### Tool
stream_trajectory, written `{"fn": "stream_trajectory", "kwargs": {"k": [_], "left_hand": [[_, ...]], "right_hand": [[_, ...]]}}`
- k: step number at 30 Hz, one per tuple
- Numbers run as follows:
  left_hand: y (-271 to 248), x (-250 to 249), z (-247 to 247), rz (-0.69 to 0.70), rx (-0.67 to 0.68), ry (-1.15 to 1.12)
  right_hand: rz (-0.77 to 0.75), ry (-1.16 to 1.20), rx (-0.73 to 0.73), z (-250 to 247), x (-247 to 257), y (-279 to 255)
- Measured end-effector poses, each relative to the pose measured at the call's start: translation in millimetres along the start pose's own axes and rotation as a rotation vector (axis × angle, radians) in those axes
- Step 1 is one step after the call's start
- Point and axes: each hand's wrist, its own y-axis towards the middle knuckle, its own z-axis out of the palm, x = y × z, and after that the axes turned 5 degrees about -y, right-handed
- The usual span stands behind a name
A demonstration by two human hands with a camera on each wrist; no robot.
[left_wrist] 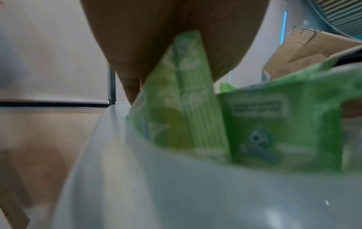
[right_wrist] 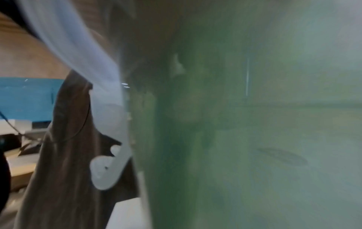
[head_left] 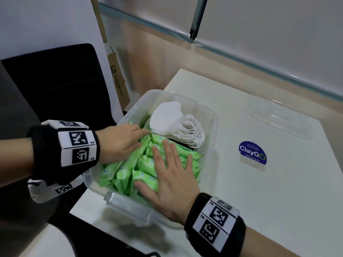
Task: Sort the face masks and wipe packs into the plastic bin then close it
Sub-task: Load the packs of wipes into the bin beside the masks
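While two hands [head_left: 118, 143] [head_left: 172, 175] press wipe packs [head_left: 130, 169], one bin [head_left: 213, 115], one lid [head_left: 278, 115].

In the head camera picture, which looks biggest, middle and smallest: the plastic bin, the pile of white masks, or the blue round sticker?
1. plastic bin
2. pile of white masks
3. blue round sticker

The bin holds the masks, so it is truly bigger; the sticker looks clearly smallest.

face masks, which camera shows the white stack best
The head view: the face masks sit stacked at the far end of the plastic bin, whole and in focus, beyond the green wipe packs. The left wrist view shows only blurred wipe packs; the right wrist view is a green blur with no masks discernible.
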Motion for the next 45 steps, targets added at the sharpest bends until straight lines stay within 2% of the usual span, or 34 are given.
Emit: {"fn": "stream_trajectory", "kwargs": {"k": [3, 5, 8, 12, 15, 18, 21, 24, 27, 29, 35, 37, 42, 45], "left_hand": [[2.8, 9.2, -8.3, 0.010, -0.010, -0.152], [6.0, 20.4, -16.2, -0.002, -0.075, -0.189], [12.4, 28.7, -20.3, -0.018, -0.073, -0.090], [19.3, 27.2, -8.7, 0.024, -0.016, 0.192], [22.0, 27.8, -4.3, 0.035, 0.014, 0.275], [19.1, 22.3, -1.9, 0.002, 0.041, 0.188], [10.9, 16.2, 1.4, 0.011, -0.001, 0.161], [5.7, 14.6, 5.0, 0.014, -0.062, 0.150], [8.3, 16.3, 2.9, -0.012, -0.098, 0.074], [10.2, 17.9, 3.1, -0.012, -0.113, 0.022], [4.4, 12.1, 14.2, -0.040, -0.138, 0.010], [3.7, 9.6, 14.2, -0.017, -0.141, 0.006], [-7.4, 1.1, 15.0, -0.066, -0.152, 0.014], [-27.3, -2.2, 20.9, -0.055, -0.213, -0.123]], "right_hand": [[-0.052, 0.082, 0.071, -7.1, -0.7, -6.6], [-0.031, 0.100, 0.112, -17.4, -1.8, -4.8], [-0.039, 0.010, 0.088, -19.7, -4.4, 2.5], [-0.002, -0.090, 0.175, -17.9, -6.7, 7.9], [0.034, -0.088, 0.167, -18.7, -3.8, 8.5], [0.066, -0.095, 0.132, -19.6, -4.4, 8.2], [0.083, -0.102, 0.100, -14.3, 0.0, 8.0], [0.087, -0.108, -0.012, -8.2, -3.4, 9.1], [0.021, -0.072, 0.129, -11.4, -8.6, 8.0], [0.000, -0.060, 0.172, -18.7, -13.9, 7.5], [0.007, -0.111, 0.130, -17.0, -11.1, 9.3], [0.022, -0.124, 0.140, -16.6, -8.1, 10.0], [0.057, -0.114, 0.150, -13.5, -2.1, 9.3], [0.073, -0.121, 0.142, -13.9, -0.2, 8.0]]}}
